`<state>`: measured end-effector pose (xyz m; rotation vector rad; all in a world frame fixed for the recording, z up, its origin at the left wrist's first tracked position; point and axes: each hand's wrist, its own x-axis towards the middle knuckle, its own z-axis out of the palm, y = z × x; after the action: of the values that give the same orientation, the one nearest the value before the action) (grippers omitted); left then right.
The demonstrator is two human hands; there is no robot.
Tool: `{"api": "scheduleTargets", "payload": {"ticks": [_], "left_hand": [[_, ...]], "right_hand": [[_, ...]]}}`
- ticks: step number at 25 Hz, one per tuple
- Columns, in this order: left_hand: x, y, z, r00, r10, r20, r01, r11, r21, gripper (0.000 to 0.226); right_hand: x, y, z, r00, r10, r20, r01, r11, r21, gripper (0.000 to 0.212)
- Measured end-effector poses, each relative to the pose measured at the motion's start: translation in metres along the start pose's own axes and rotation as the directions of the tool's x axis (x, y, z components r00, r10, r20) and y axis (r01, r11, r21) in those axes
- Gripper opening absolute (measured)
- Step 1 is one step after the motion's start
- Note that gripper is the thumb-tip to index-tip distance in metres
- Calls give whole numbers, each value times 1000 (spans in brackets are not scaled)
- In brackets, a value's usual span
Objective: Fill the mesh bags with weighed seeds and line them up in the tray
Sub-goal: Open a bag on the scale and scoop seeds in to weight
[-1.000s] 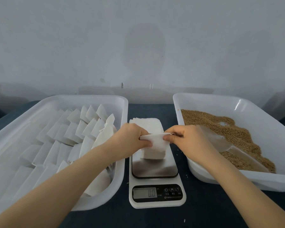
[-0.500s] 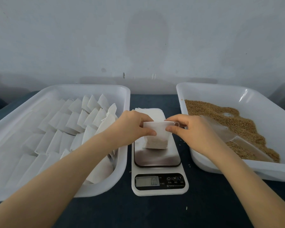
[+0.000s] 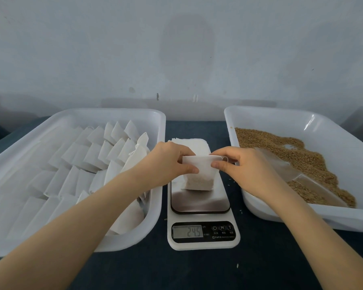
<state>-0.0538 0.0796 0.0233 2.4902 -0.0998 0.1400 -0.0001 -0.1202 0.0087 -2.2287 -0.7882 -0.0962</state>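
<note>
Scale (image 3: 203, 218) sits nearest on the dark bench (image 3: 176, 271), display looks like 24.5 but it's blurry. On its steel platter: the mesh bag (image 3: 199, 174), bottom resting on the platter, lower part bulged with seeds. Left hand (image 3: 166, 162) and right hand (image 3: 245, 166) each pinch a top corner, thumb and forefinger closed on the fabric, mouth pulled flat between them. Bag looks light, soft and floppy, so grip it at the top hem or drawstring; grabbed low, it would likely sag and spill. Left: tray (image 3: 122, 245) with rows of filled bags (image 3: 96, 155) leaning on each other. Right: seed tray (image 3: 302, 218) with loose seeds (image 3: 281, 147) and a clear scoop (image 3: 302, 181). Behind the scale: stack of empty bags (image 3: 189, 143).
</note>
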Motion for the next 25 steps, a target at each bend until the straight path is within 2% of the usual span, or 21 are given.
{"api": "scheduleTargets", "payload": {"ticks": [25], "left_hand": [[0,-1,1,1000,14,-4,-14,1000,17,21]], "right_hand": [[0,1,0,1000,12,-9,-13,999,-31,17]]}}
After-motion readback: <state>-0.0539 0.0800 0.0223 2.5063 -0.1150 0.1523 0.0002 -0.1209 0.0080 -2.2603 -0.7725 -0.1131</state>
